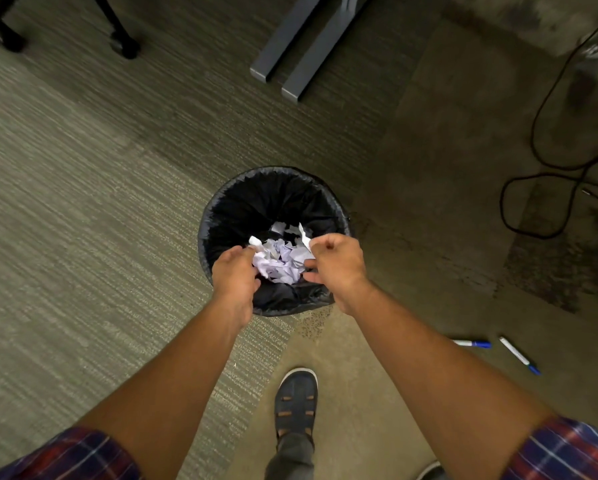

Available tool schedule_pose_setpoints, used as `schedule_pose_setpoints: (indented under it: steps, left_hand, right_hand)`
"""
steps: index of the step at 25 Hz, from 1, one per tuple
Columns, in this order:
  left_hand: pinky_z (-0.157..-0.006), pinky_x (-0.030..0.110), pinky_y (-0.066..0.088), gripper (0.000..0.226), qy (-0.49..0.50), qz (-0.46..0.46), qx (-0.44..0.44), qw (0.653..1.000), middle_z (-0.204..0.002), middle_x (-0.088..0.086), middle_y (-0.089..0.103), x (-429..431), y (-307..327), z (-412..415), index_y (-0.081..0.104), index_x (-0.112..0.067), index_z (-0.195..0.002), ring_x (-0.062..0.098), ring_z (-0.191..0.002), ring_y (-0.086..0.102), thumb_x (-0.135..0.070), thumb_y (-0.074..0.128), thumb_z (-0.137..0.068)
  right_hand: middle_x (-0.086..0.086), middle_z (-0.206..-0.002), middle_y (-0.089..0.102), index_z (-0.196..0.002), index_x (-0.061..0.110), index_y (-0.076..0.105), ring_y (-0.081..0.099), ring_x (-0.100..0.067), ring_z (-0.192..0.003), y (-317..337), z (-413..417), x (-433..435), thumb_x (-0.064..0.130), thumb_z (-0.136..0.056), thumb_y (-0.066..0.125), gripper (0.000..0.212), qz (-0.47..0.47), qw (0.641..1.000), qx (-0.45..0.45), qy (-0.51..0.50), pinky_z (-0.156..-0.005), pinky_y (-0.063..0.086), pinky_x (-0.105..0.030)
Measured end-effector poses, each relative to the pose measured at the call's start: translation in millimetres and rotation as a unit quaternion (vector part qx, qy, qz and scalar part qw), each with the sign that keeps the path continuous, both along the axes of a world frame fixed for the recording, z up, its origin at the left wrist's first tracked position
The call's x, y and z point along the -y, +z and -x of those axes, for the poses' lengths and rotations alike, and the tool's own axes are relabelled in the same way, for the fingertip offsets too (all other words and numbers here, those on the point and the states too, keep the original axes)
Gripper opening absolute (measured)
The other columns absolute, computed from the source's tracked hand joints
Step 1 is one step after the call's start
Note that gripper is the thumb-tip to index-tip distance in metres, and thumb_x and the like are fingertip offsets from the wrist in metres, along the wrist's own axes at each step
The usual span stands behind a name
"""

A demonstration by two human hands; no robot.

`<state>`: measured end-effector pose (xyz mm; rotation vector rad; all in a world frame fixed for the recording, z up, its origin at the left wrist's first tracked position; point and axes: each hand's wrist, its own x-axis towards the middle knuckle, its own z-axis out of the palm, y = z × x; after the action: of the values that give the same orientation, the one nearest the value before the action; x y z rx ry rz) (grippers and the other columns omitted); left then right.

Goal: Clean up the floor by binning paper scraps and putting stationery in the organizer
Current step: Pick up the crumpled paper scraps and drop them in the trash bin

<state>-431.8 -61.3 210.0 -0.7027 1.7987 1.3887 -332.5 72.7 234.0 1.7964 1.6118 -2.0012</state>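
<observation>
The bin (242,199) sits right under both hands. The left hand (235,275) pinches a white scrap (256,241). The right hand (340,265) pinches a thin scrap (304,237). If dropped too near the rim, one could float out. The pens (519,355) behind the right hand could get stepped on.

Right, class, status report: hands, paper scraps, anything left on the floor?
Hands: left hand pinching a white scrap over the bin; right hand pinching a second scrap. Bin holds crumpled paper. One marker and second marker on floor, right side, uncollected.
</observation>
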Motion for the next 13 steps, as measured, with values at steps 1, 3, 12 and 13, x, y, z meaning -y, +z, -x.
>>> schedule_pose_setpoints:
  steps: [1,3,12,13]
  left_hand:
    - [-0.099,0.041,0.051,0.043,-0.003,-0.001,0.004,1.000,-0.105,-0.006,0.066,-1.3,0.0,0.4,0.056,-0.019,-0.142,0.023,-0.113,0.065,-0.027,0.064,-0.101]
    - [-0.097,0.040,0.049,0.036,-0.006,0.003,0.008,1.000,-0.101,-0.008,0.064,-5.2,0.5,0.3,0.060,-0.021,-0.136,0.023,-0.111,0.063,-0.029,0.064,-0.100]
    - [-0.084,0.034,0.053,0.013,-0.019,0.003,-0.027,0.999,-0.104,-0.006,0.071,-10.5,6.9,-9.3,0.067,-0.027,-0.112,0.014,-0.098,0.066,-0.029,0.064,-0.099]
    - [-0.084,0.033,0.052,0.015,-0.020,0.003,-0.031,0.999,-0.104,-0.006,0.071,-10.3,8.2,-10.1,0.068,-0.027,-0.113,0.013,-0.099,0.067,-0.029,0.064,-0.099]
  right_hand:
    - [0.002,-0.083,0.075,-0.079,0.019,0.073,0.077,-0.019,-0.075,-0.3,-0.9,-0.6,0.015,-0.096,0.065,0.019,-0.013,1.000,0.003,0.000,-0.065,0.067,-0.040]
    - [-0.001,-0.074,0.076,-0.076,0.017,0.072,0.078,-0.021,-0.071,-0.6,-2.0,0.4,0.015,-0.089,0.076,0.014,-0.035,0.999,0.007,0.000,-0.060,0.066,-0.038]
    - [0.010,-0.091,0.078,-0.105,0.030,0.078,0.075,-0.015,-0.080,-2.0,-6.2,6.1,0.030,-0.094,0.067,0.015,-0.129,0.984,0.001,0.123,-0.076,0.065,-0.044]
    - [0.012,-0.087,0.078,-0.100,0.030,0.079,0.075,-0.015,-0.077,-1.8,-6.8,5.6,0.030,-0.092,0.069,0.011,-0.138,0.983,0.004,0.119,-0.074,0.065,-0.045]
